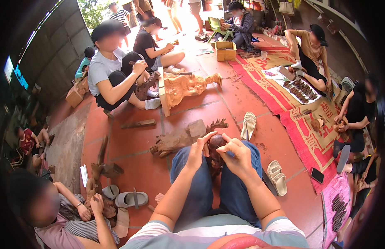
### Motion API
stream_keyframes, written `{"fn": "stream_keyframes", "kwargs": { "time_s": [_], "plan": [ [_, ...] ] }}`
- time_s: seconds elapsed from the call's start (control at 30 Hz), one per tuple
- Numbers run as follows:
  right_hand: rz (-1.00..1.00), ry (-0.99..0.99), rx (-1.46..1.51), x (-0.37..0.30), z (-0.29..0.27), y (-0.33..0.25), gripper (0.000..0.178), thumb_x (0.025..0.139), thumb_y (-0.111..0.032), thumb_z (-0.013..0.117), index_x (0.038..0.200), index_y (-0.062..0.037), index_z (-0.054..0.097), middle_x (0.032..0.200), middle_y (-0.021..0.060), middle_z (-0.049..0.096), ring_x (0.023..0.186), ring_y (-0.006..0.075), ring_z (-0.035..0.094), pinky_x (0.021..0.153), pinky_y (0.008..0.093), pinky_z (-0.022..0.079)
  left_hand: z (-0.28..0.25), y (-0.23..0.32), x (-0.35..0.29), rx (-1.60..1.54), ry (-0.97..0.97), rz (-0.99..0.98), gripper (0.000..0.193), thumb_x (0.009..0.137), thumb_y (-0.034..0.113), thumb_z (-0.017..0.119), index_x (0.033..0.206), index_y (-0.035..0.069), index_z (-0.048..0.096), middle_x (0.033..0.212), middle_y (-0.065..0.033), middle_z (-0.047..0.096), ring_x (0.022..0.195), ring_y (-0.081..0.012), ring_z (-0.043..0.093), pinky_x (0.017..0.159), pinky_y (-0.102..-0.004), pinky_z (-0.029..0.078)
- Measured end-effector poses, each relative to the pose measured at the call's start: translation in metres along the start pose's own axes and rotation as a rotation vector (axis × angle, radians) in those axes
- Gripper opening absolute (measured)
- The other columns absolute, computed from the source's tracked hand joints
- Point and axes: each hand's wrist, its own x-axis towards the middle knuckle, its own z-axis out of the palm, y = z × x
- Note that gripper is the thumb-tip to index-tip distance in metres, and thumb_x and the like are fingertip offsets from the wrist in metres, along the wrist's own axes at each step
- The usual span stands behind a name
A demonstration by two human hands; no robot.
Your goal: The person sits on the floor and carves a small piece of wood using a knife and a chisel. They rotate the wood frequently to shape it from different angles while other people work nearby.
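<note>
Between my knees stands a dark reddish-brown wood carving (217, 141) with a smooth, rounded top. My left hand (196, 152) grips it from the left side, fingers bent around the top. From the right, my right hand (236, 156) presses its thumb and fingers against the rounded part. Whether anything small sits in the right fingers cannot be made out. The lower part of the carving is mostly hidden by my hands and legs. Just beyond my knees, a rough carved wooden piece (171, 143) lies on the red tiles.
A large pale carved statue (186, 90) lies ahead, beside a seated person. Sandals (277, 177) and a phone (317, 175) are on my right. Patterned red mats (284, 110) hold a tray of small dark carvings (301, 90). Close on my left, another person handles carved wood.
</note>
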Motion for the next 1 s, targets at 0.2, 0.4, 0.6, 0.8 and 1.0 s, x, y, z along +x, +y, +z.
{"fn": "stream_keyframes", "kwargs": {
  "time_s": [0.2, 0.4, 0.6, 0.8, 1.0],
  "plan": [
    [-0.139, -0.081, -0.064, 0.006, -0.001, -0.015, 0.019, 0.069, 0.008, 0.072, 0.080, -0.0063, 0.066, 0.078, 0.0097, 0.063, 0.108, 0.0279, 0.061, 0.095, 0.0401, 0.046, 0.003, -0.002, 0.001, -0.013, -0.001, 0.003, 0.073, 0.095, 0.061, 0.019, 0.129, 0.006, 0.054, 0.055, 0.0031, 0.043, 0.056, -0.0056, 0.041, 0.058, -0.0197, 0.031],
    [-0.074, -0.029, -0.054, 0.011, -0.001, -0.014, 0.013, 0.068, 0.004, 0.072, 0.076, -0.0039, 0.065, 0.077, 0.0104, 0.063, 0.099, 0.0267, 0.065, 0.083, 0.0342, 0.049, 0.005, 0.002, 0.001, -0.018, 0.001, 0.011, 0.074, 0.095, 0.061, 0.020, 0.129, 0.006, 0.054, 0.055, 0.0035, 0.043, 0.056, -0.0054, 0.041, 0.056, -0.0198, 0.032],
    [-0.099, -0.094, -0.188, 0.006, 0.007, -0.005, 0.012, 0.070, 0.002, 0.072, 0.073, -0.0047, 0.063, 0.074, 0.0100, 0.062, 0.104, 0.0303, 0.063, 0.086, 0.0375, 0.049, 0.005, 0.001, 0.000, -0.056, 0.002, 0.017, 0.071, 0.096, 0.059, 0.023, 0.129, 0.005, 0.053, 0.057, 0.0036, 0.043, 0.056, -0.0053, 0.041, 0.056, -0.0187, 0.032],
    [-0.199, -0.059, -0.236, 0.001, 0.011, -0.013, 0.010, 0.075, 0.003, 0.070, 0.075, -0.0016, 0.062, 0.073, 0.0081, 0.063, 0.096, 0.0271, 0.066, 0.096, 0.0401, 0.047, 0.004, 0.001, -0.001, -0.048, -0.001, 0.018, 0.072, 0.095, 0.060, 0.023, 0.129, 0.005, 0.053, 0.056, 0.0040, 0.041, 0.056, -0.0048, 0.040, 0.056, -0.0189, 0.032],
    [0.209, 0.132, 0.426, 0.016, -0.015, -0.007, 0.014, 0.079, 0.004, 0.070, 0.076, -0.0030, 0.058, 0.075, 0.0065, 0.065, 0.076, 0.0125, 0.064, 0.069, 0.0263, 0.052, -0.001, 0.005, 0.000, -0.017, 0.037, 0.042, 0.060, 0.099, 0.050, 0.027, 0.123, 0.004, 0.058, 0.074, 0.0003, 0.057, 0.056, -0.0049, 0.045, 0.054, -0.0173, 0.035]
  ]
}}
